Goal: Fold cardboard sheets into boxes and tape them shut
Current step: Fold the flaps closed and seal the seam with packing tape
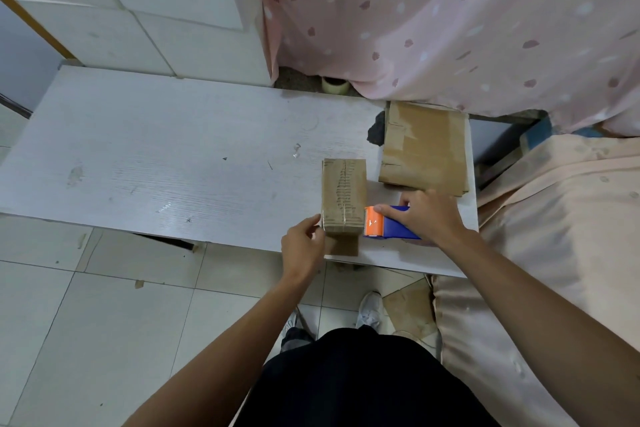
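Now we steady the taped cardboard box (pixel 344 196) at the near right of the white worktop (pixel 156 156), our left grip (pixel 303 246) curled round its near left corner. Just right of it, our right grip (pixel 429 215) holds the blue and orange tape dispenser (pixel 388 224), its orange head against the box's right side. Flat cardboard sheets (pixel 424 149) lie stacked just beyond, at the far right edge.

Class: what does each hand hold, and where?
Right hand grips the tape dispenser by its blue body; left hand holds the cardboard box at its near left corner.
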